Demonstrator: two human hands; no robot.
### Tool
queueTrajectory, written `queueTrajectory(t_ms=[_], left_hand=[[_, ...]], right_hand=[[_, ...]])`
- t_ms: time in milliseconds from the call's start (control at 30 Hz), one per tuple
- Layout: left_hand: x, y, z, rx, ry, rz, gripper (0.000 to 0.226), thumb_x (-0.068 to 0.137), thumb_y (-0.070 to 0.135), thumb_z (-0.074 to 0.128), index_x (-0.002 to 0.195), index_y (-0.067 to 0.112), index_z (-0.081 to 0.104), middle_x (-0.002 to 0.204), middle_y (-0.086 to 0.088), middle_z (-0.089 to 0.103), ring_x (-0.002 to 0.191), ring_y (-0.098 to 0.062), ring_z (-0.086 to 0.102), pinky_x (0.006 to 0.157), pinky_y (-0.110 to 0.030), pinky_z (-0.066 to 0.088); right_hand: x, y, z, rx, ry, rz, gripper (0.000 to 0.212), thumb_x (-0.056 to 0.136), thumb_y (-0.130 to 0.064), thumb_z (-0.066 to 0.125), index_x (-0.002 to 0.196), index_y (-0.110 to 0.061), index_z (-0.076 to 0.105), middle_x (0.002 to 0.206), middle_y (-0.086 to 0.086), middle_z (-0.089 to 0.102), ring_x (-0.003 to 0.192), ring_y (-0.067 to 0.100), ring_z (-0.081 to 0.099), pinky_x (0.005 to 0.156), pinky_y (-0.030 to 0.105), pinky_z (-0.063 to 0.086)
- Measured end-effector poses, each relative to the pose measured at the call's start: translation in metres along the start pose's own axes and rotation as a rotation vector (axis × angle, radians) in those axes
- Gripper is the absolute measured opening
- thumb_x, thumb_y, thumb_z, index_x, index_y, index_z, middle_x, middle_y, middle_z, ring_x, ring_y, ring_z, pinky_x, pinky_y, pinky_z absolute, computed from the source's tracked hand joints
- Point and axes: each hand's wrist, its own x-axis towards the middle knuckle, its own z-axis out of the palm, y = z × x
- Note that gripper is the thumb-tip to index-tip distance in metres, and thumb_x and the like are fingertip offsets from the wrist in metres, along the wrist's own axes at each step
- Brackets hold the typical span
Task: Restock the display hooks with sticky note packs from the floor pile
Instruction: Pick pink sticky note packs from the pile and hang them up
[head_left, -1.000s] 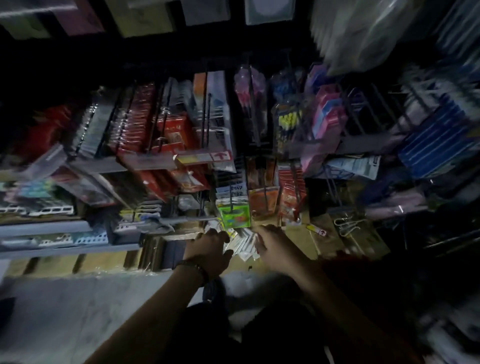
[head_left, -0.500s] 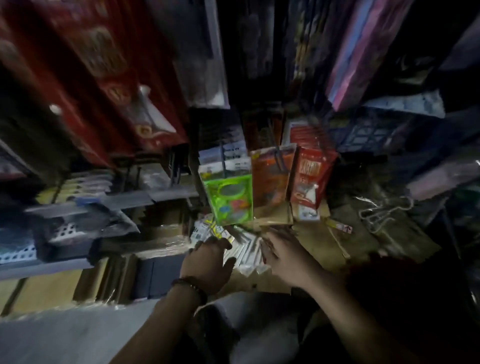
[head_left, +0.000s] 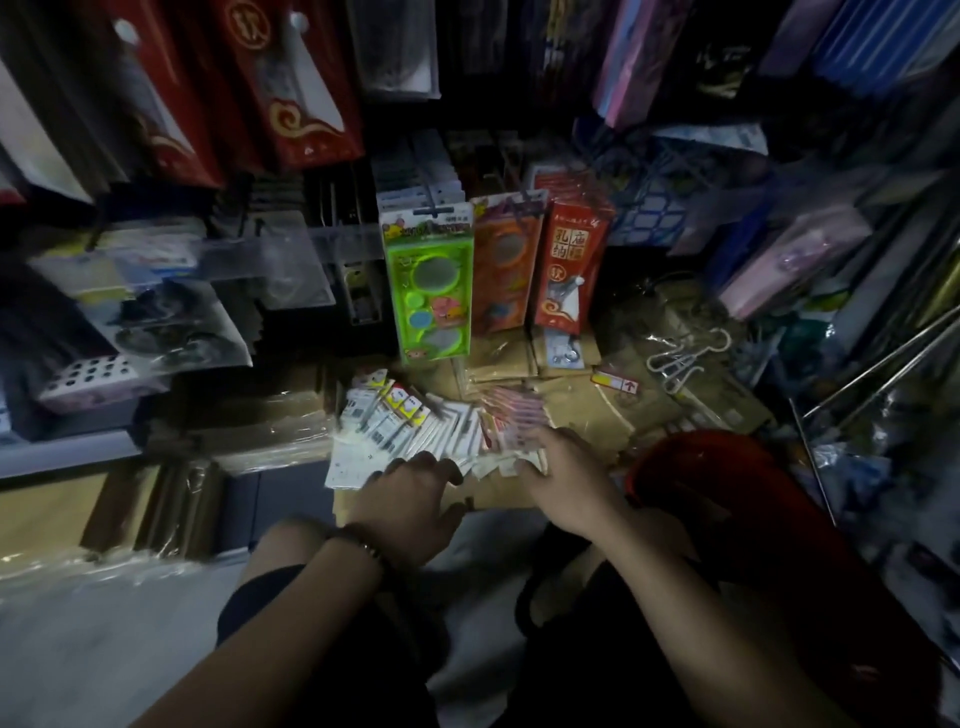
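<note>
A fanned pile of sticky note packs (head_left: 415, 426) in clear wrappers lies on brown cardboard (head_left: 597, 410) on the floor. The left packs are white with yellow and red headers; the right ones (head_left: 514, 415) are pinkish. My left hand (head_left: 410, 499), with a bead bracelet on its wrist, rests on the pile's near edge with its fingers curled over the packs. My right hand (head_left: 561, 478) lies on the pinkish packs, fingers reaching into them. Whether either hand holds a pack is hidden. Display hooks above carry a green stencil pack (head_left: 428, 291), an orange pack (head_left: 506, 270) and a red pack (head_left: 569, 270).
Red hanging packs (head_left: 291, 93) fill the upper left. Clear-wrapped goods (head_left: 171, 322) and shelves stand at left. Loose metal hooks (head_left: 685, 353) lie on the cardboard at right, metal rods (head_left: 883, 358) lean further right. A red stool (head_left: 727, 499) is beside my right arm. Grey floor (head_left: 104, 649) lies lower left.
The view has dropped and come closer to the floor pile. Both hands have settled onto the packs, the left on the white ones, the right on the pinkish ones.
</note>
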Motion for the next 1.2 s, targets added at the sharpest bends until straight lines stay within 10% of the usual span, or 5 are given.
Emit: queueTrajectory(t_ms=[400, 700, 1200], left_hand=[[0.129, -0.033, 0.045, -0.146, -0.149, -0.027, 0.063, 0.082, 0.066, 0.041, 0.134, 0.036, 0.059, 0.136, 0.000, 0.063, 0.123, -0.028, 0.065, 0.099, -0.044, 0.055], [0.194, -0.023, 0.109, -0.473, -0.172, -0.084, 0.063, 0.086, 0.053, 0.059, 0.146, 0.032, 0.054, 0.129, -0.006, 0.065, 0.107, -0.029, 0.070, 0.093, -0.043, 0.056], [0.216, -0.029, 0.130, -0.565, -0.149, -0.152, 0.041, 0.083, 0.048, 0.061, 0.118, 0.029, 0.073, 0.116, 0.001, 0.070, 0.103, -0.020, 0.068, 0.093, -0.040, 0.056]], right_hand=[[0.128, 0.079, 0.044, -0.062, -0.017, 0.189, 0.019, 0.096, -0.037, 0.067, 0.113, -0.030, 0.066, 0.115, -0.002, 0.069, 0.107, 0.022, 0.069, 0.087, 0.039, 0.061], [0.221, 0.112, 0.081, -0.178, -0.053, 0.239, 0.053, 0.099, -0.023, 0.068, 0.148, -0.037, 0.053, 0.154, 0.006, 0.044, 0.137, 0.031, 0.053, 0.102, 0.042, 0.052], [0.236, 0.139, 0.134, -0.026, 0.262, 0.092, 0.038, 0.095, -0.043, 0.053, 0.121, -0.034, 0.078, 0.120, -0.002, 0.056, 0.108, 0.022, 0.059, 0.094, 0.031, 0.049]])
